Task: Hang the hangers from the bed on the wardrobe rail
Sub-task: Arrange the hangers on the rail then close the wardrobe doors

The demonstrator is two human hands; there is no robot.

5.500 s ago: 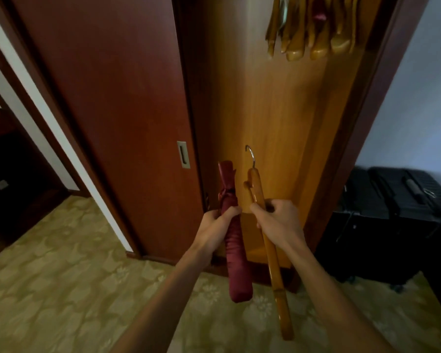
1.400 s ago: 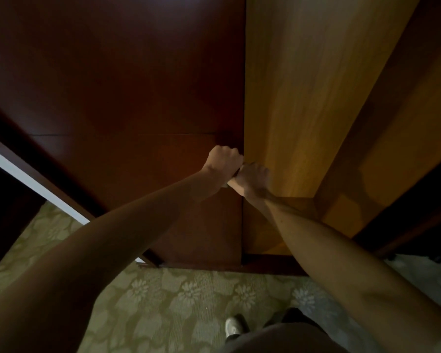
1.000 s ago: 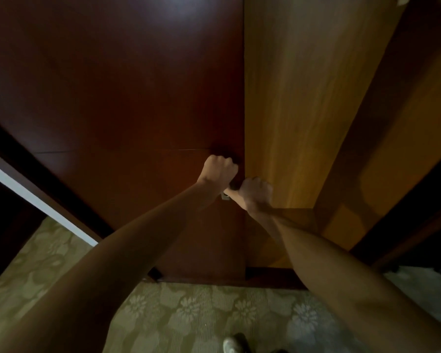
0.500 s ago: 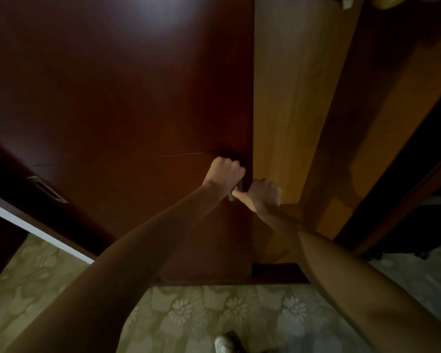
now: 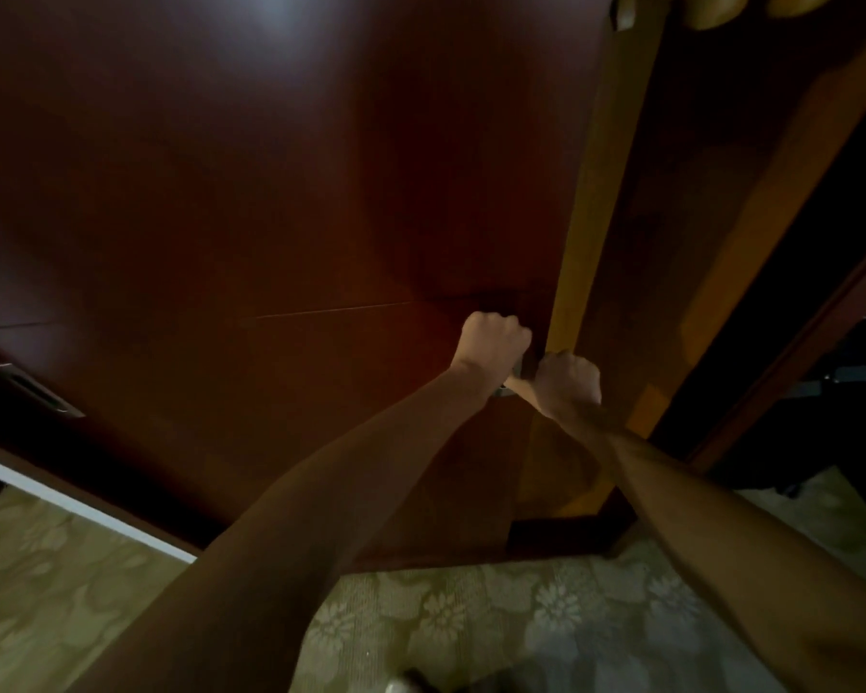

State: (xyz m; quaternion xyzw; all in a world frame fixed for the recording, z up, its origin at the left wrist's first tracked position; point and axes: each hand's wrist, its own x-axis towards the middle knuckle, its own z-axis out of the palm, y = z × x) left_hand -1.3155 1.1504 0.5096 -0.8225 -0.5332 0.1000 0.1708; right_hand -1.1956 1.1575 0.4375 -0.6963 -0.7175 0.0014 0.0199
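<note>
Both my hands are at the right edge of the dark red sliding wardrobe door. My left hand is curled into a fist at the door's small metal handle. Just beside it, my right hand grips the door's edge. Neither hand holds a hanger. Only a narrow strip of the light wooden wardrobe interior shows to the right of the door. The rounded ends of wooden hangers hang at the top right; the rail itself is out of view.
A second recessed handle sits on the panel at far left. Patterned green carpet covers the floor below. The wardrobe's dark frame and black luggage stand to the right. My shoe tip shows at the bottom.
The sliding door has moved right with both hands on it, so the wardrobe opening is much narrower. Earlier my hands held a wooden and a red padded hanger; now neither does.
</note>
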